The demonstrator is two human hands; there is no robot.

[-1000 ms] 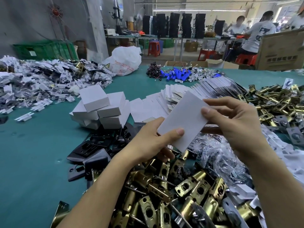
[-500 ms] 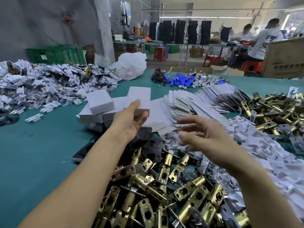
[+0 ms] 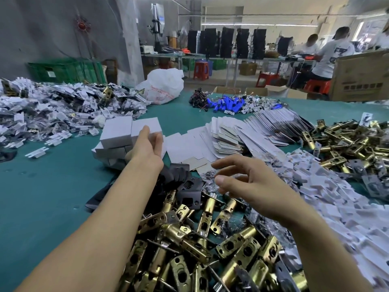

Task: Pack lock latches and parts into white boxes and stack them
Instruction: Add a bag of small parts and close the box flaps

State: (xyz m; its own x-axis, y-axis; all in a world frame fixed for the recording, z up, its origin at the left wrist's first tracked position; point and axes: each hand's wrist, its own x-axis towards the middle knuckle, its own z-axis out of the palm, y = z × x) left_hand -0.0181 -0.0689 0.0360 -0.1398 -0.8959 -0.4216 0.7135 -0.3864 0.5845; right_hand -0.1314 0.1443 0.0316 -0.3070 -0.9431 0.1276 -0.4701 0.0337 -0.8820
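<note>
Free room: bare worktop [image 3: 42, 186] on the left near stretch. Brass latches [image 3: 189, 249] crowd the near edge, flat blanks [image 3: 221, 133] sit mid, white plastic pieces [image 3: 326, 186] run along the right edge. Mid-left: box stack [image 3: 115, 142]. Its top box [image 3: 147, 124] lies flat, broad face up, closed, plain white; long axis hidden behind the hand. Grip: left hand [image 3: 148, 146] has fingers straight, touching that box, no clamp; right hand [image 3: 252, 186] is loose, spread wide, holding nothing, over the latches.
</note>
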